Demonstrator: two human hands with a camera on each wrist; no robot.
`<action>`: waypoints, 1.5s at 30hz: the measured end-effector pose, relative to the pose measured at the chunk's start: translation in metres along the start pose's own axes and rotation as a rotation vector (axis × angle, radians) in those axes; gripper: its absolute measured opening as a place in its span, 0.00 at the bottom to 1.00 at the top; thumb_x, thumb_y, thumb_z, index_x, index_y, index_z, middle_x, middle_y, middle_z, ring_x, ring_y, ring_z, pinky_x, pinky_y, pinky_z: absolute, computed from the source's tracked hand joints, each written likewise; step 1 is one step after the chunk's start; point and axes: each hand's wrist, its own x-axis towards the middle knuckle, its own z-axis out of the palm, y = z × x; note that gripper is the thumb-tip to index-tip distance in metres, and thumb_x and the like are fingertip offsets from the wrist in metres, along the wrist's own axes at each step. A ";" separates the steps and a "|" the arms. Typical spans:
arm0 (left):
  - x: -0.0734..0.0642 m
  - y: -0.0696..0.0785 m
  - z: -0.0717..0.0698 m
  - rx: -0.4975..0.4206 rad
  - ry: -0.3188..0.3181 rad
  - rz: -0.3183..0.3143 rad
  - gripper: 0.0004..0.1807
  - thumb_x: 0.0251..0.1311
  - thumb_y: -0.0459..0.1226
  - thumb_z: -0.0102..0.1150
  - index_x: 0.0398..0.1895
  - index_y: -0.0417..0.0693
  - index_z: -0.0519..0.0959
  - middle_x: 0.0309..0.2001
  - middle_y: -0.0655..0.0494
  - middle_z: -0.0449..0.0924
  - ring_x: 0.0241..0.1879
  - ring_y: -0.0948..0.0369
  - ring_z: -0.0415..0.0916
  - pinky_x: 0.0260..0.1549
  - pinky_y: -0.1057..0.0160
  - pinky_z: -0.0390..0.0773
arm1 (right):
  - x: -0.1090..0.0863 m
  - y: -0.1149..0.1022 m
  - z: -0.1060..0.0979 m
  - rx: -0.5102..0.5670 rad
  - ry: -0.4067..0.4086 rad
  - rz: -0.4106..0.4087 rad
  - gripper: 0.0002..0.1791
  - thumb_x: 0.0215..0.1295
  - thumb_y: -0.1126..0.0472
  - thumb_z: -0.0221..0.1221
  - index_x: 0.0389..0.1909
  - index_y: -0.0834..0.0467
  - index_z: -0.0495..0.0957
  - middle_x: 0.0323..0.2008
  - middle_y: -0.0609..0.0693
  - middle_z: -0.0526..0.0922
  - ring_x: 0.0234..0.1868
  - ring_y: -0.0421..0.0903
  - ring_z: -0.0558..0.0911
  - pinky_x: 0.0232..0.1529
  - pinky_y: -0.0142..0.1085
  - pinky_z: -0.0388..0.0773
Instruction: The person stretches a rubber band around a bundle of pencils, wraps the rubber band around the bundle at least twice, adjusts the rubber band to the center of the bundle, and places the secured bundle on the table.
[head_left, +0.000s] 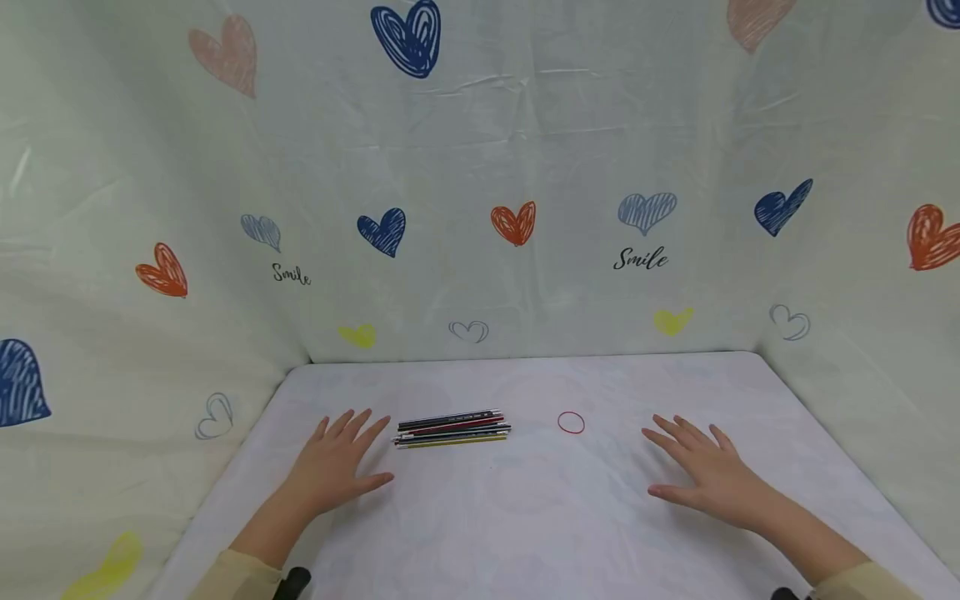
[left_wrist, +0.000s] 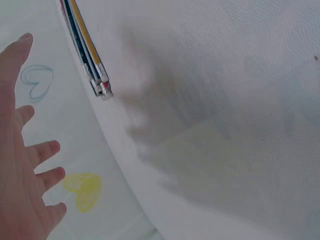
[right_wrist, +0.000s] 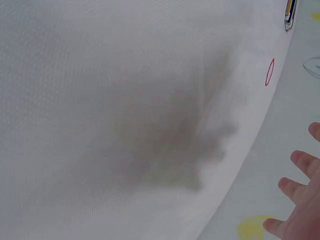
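Several pencils (head_left: pixel 452 429) lie side by side in a loose bundle on the white table, dark ones mostly, with a red and a yellow one among them. Their eraser ends (left_wrist: pixel 102 87) show in the left wrist view. To the right of them lies a thin red ring (head_left: pixel 571 422), like a rubber band. My left hand (head_left: pixel 333 467) is spread just left of the pencils, apart from them, holding nothing. Farther right, my right hand (head_left: pixel 705 475) is also spread with straight fingers, nearest to the red ring but not touching it.
The white table (head_left: pixel 517 533) has a back edge against a pale curtain (head_left: pixel 450 283) printed with hearts and the word Smile. This curtain also runs along the left and right sides. Dark straps or devices (head_left: pixel 294 582) sit at the wrists.
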 end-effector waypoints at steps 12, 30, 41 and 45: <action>0.014 0.017 -0.001 -0.163 -0.011 0.006 0.49 0.49 0.64 0.64 0.71 0.50 0.64 0.64 0.43 0.68 0.64 0.44 0.64 0.63 0.41 0.58 | 0.021 -0.010 0.007 0.347 0.007 0.017 0.36 0.60 0.47 0.66 0.66 0.57 0.69 0.64 0.56 0.70 0.65 0.62 0.67 0.58 0.64 0.62; 0.041 0.039 0.001 -0.238 -0.149 -0.081 0.48 0.45 0.62 0.70 0.70 0.55 0.65 0.65 0.49 0.69 0.64 0.48 0.64 0.61 0.45 0.63 | 0.048 -0.028 0.021 0.585 -0.053 0.012 0.30 0.61 0.50 0.66 0.63 0.54 0.71 0.60 0.48 0.74 0.60 0.54 0.71 0.59 0.57 0.66; 0.059 0.048 0.011 -0.398 -0.169 -0.074 0.45 0.48 0.60 0.69 0.70 0.56 0.66 0.65 0.51 0.68 0.65 0.50 0.63 0.61 0.46 0.63 | 0.064 -0.039 0.033 0.671 -0.087 -0.048 0.30 0.61 0.50 0.67 0.61 0.58 0.72 0.56 0.56 0.77 0.56 0.55 0.75 0.56 0.50 0.69; 0.066 0.050 0.012 -0.412 -0.165 -0.053 0.44 0.47 0.59 0.70 0.68 0.55 0.68 0.64 0.51 0.69 0.64 0.50 0.64 0.61 0.47 0.64 | 0.070 -0.043 0.036 0.707 -0.110 -0.062 0.30 0.61 0.53 0.67 0.62 0.59 0.71 0.56 0.56 0.77 0.56 0.57 0.74 0.56 0.51 0.69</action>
